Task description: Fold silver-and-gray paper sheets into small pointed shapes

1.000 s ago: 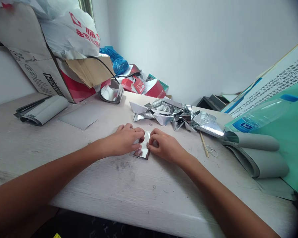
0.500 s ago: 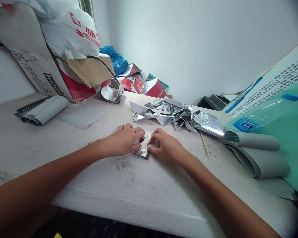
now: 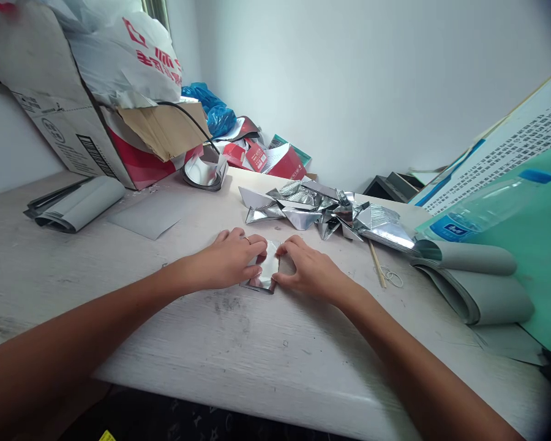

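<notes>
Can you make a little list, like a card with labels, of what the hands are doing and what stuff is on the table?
left hand: left hand presses on the foil piece, fingers curled over its left side
right hand: right hand pinches the foil piece's right edge
foil piece: small, shiny, flat on the table
behind the hands: foil pile of folded silver shapes
right of the hands: stick, rubber bands, bottle on its side
left side: cardboard box, grey sheet

Pale wall (image 3: 371, 73), whitewashed wooden table (image 3: 257, 355), soft daylight.
</notes>
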Motion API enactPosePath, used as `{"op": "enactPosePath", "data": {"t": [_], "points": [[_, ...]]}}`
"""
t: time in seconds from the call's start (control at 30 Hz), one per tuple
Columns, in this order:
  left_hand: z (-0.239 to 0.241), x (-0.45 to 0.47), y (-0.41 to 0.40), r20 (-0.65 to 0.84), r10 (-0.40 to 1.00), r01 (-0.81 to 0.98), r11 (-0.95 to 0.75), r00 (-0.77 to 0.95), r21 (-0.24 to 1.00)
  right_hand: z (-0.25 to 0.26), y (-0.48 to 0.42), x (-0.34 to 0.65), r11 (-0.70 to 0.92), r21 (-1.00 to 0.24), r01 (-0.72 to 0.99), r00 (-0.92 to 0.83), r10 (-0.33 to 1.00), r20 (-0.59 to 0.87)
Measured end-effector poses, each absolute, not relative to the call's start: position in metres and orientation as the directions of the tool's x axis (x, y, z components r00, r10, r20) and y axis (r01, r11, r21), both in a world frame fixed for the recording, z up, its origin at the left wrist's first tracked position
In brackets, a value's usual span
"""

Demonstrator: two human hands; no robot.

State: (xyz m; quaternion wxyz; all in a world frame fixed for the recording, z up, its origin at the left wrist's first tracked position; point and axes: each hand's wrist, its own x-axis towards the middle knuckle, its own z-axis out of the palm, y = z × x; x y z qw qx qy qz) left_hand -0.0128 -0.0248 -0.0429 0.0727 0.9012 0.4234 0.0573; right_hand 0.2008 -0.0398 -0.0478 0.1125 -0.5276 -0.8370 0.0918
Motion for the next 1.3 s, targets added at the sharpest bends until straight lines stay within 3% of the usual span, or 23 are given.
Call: {"op": "enactPosePath", "data": {"t": [0.93, 1.3], "points": [[-0.0397, -0.0183, -0.0225, 0.004, 0.754, 0.728, -0.636, 0.657, 0.255, -0.0414, -0.0466, 0.2025, 0.447, -0.232, 0.864, -0.454, 0.891, 0.025], [-0.0355, -0.0207, -0.0227, -0.035, 0.745, 0.725, -0.636, 0.667, 0.264, -0.0452, -0.0423, 0.2103, 0.524, -0.251, 0.814, -0.521, 0.849, 0.084]]}}
